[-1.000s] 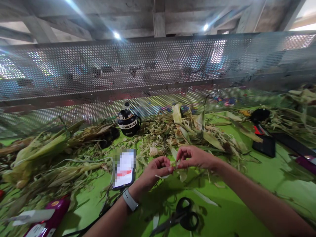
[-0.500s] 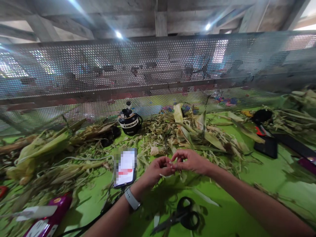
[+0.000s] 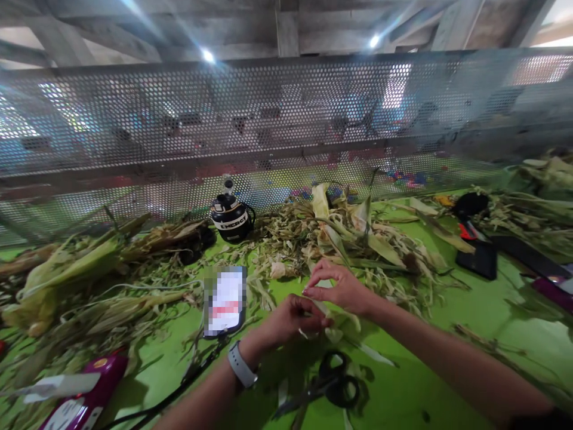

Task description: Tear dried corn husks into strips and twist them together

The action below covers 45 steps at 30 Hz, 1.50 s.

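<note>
My left hand (image 3: pixel 302 319), with a pale watch strap on its wrist, is closed on a pale strip of corn husk (image 3: pixel 321 307). My right hand (image 3: pixel 338 288) sits just above and to the right, its thumb and fingertips pinched at the strip's upper end. Thin husk pieces stick out below the fingers. Below both hands, black-handled scissors (image 3: pixel 333 385) lie on the green table (image 3: pixel 385 394). A loose husk strip (image 3: pixel 373 353) rests to their upper right. The fingers partly hide the held piece.
Dried husk heaps (image 3: pixel 308 233) spread along the back and left. A phone (image 3: pixel 226 301) lies left of my hands, a black bottle (image 3: pixel 231 221) behind it. A purple device (image 3: pixel 96 388) is at lower left; a black flat object (image 3: pixel 478 258) lies right. A perforated metal screen (image 3: pixel 277 131) stands behind.
My hands were close together at the fingertips; now my left hand is lower and slightly right, my right hand slightly higher, with more of the husk strip showing between them. The view shifted slightly.
</note>
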Each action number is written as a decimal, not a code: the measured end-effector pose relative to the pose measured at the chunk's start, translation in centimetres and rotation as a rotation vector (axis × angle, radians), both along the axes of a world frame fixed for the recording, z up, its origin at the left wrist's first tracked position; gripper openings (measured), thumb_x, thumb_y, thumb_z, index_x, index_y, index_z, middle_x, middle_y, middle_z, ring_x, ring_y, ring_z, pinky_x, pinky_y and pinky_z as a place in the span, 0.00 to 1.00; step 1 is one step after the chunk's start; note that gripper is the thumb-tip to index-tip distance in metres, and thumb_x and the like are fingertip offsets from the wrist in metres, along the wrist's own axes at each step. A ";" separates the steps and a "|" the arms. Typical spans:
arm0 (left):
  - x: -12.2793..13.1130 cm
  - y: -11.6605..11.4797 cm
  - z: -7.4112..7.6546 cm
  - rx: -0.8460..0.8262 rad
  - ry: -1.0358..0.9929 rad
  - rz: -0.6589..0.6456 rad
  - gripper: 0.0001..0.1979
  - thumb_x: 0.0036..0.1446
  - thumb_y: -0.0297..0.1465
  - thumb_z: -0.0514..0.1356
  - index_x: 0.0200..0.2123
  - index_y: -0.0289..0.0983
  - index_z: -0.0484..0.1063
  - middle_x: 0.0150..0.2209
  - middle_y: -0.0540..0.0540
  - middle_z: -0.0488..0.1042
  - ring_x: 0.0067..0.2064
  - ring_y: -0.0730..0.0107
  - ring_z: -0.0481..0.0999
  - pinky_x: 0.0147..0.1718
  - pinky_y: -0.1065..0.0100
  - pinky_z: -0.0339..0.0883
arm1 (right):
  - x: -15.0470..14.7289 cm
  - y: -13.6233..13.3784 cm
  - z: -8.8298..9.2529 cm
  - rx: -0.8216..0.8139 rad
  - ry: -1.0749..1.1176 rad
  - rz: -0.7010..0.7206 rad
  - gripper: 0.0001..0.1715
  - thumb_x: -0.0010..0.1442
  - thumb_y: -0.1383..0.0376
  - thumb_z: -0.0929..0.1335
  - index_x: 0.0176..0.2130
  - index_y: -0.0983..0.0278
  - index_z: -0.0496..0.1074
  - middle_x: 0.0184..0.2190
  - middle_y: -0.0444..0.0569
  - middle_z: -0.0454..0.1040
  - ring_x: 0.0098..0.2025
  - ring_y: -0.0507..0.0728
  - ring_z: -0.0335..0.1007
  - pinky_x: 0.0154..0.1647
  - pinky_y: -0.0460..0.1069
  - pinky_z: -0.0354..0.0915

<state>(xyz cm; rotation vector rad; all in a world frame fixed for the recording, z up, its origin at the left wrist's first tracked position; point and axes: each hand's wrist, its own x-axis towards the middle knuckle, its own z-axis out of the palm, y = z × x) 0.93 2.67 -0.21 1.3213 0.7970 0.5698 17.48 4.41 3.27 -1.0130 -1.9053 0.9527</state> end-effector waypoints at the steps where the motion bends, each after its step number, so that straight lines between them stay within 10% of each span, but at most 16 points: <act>1: 0.1 -0.2 0.0 -0.005 -0.003 -0.031 0.13 0.43 0.39 0.68 0.23 0.33 0.77 0.18 0.49 0.68 0.20 0.79 0.58 0.20 0.72 0.48 | -0.2 -0.2 0.1 -0.003 0.041 0.016 0.09 0.50 0.58 0.72 0.26 0.61 0.76 0.31 0.47 0.66 0.37 0.55 0.65 0.43 0.52 0.62; 9: 0.5 -1.1 1.2 -0.020 0.011 0.006 0.16 0.43 0.40 0.68 0.23 0.33 0.70 0.21 0.52 0.66 0.23 0.78 0.62 0.23 0.73 0.53 | -0.6 -0.6 0.2 -0.066 0.045 -0.015 0.07 0.52 0.62 0.71 0.27 0.64 0.75 0.26 0.45 0.71 0.31 0.53 0.66 0.34 0.48 0.62; 15: 0.6 -1.7 1.5 -0.117 -0.039 -0.213 0.17 0.46 0.42 0.65 0.27 0.32 0.72 0.24 0.50 0.68 0.26 0.77 0.63 0.28 0.72 0.56 | -0.8 0.0 -0.8 -0.013 -0.005 -0.059 0.09 0.52 0.61 0.71 0.27 0.65 0.76 0.25 0.45 0.71 0.30 0.52 0.65 0.33 0.46 0.61; 22: 0.4 -1.0 1.2 -0.288 -0.206 0.109 0.16 0.41 0.37 0.69 0.32 0.34 0.74 0.28 0.50 0.71 0.30 0.75 0.67 0.32 0.72 0.58 | 0.7 0.5 0.7 -0.174 -0.078 0.038 0.22 0.60 0.52 0.63 0.42 0.66 0.72 0.34 0.49 0.75 0.33 0.54 0.68 0.33 0.47 0.63; 26: -0.1 -0.1 2.1 -0.320 -0.305 0.313 0.17 0.39 0.35 0.70 0.33 0.36 0.73 0.29 0.51 0.72 0.32 0.75 0.70 0.34 0.72 0.60 | 1.9 1.1 1.8 -0.106 -0.248 0.006 0.23 0.60 0.51 0.62 0.35 0.67 0.73 0.28 0.47 0.73 0.31 0.53 0.65 0.32 0.46 0.60; 41: -2.1 -1.7 1.9 0.048 -0.061 0.234 0.23 0.48 0.48 0.61 0.19 0.34 0.64 0.16 0.56 0.58 0.19 0.82 0.52 0.19 0.72 0.43 | -0.9 -0.4 1.1 -0.012 -0.300 -0.018 0.21 0.59 0.51 0.62 0.27 0.64 0.70 0.20 0.43 0.67 0.24 0.52 0.61 0.26 0.46 0.58; 45: -2.8 -2.3 0.9 -0.018 -0.133 0.296 0.21 0.47 0.47 0.63 0.22 0.33 0.67 0.18 0.56 0.58 0.20 0.82 0.52 0.19 0.74 0.44 | -1.0 -0.6 0.2 0.268 -0.256 -0.145 0.15 0.61 0.55 0.63 0.33 0.64 0.71 0.30 0.49 0.72 0.34 0.57 0.68 0.36 0.50 0.64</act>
